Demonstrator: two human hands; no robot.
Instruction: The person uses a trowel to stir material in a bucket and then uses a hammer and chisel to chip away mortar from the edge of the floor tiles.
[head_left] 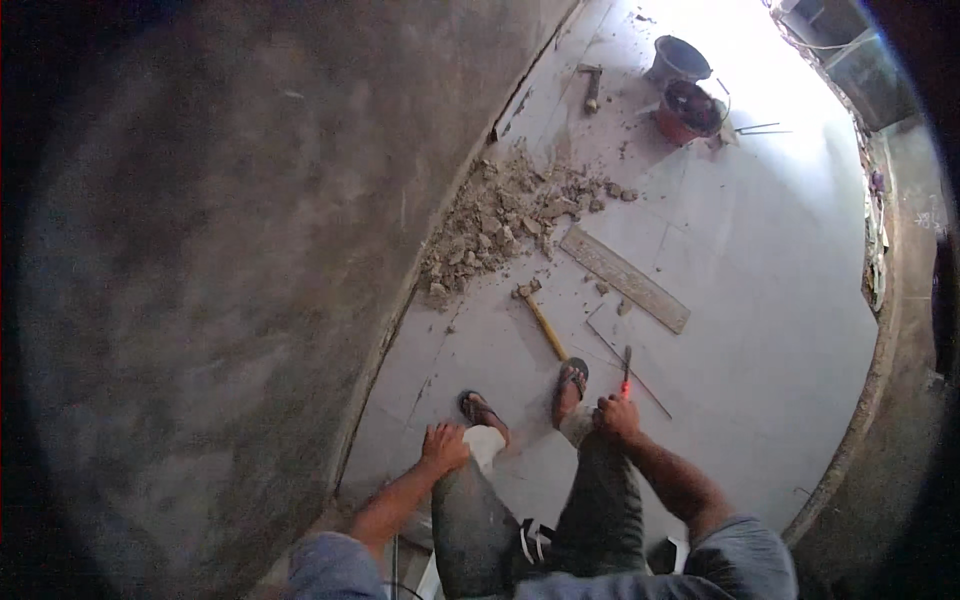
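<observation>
My left hand (444,447) lies over my left knee with its fingers spread and nothing in it. At my right knee is my right hand (617,415), its fingers curled in. A slim tool with a red handle and dark shaft (627,372) points away from the top of that hand. Whether the fingers grip it or it lies on the floor just beyond, I cannot tell. A hammer with a yellow handle (545,322) lies on the floor ahead of my right foot, its head toward the rubble (500,225).
A long flat strip (625,280) and a thin rod (640,378) lie on the pale tiled floor (770,300). Farther off are another hammer (591,90), a dark bucket (680,57) and a reddish bucket (688,112). A bare grey wall (230,250) rises along the left.
</observation>
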